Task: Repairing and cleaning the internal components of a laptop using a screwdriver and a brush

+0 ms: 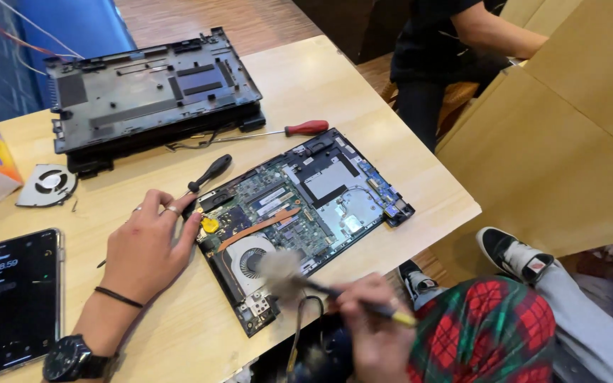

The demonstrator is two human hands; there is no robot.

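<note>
Brushing underway: our right hand (372, 333) clamps a yellow-handled dusting brush (299, 278), bristles on the opened laptop's green motherboard (299, 206); left hand (147, 245), fingers spread, steadies its edge. Bottom cover (150, 89) already off.

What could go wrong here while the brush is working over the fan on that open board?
The brush in the right hand is blurred over the fan; bristles might snag the orange ribbon cable beside it. The motherboard overhangs the table edge at its near corner, steadied only by the left hand, so a hard stroke may shift it. The red-handled screwdriver lies close by and could roll onto the board.
</note>
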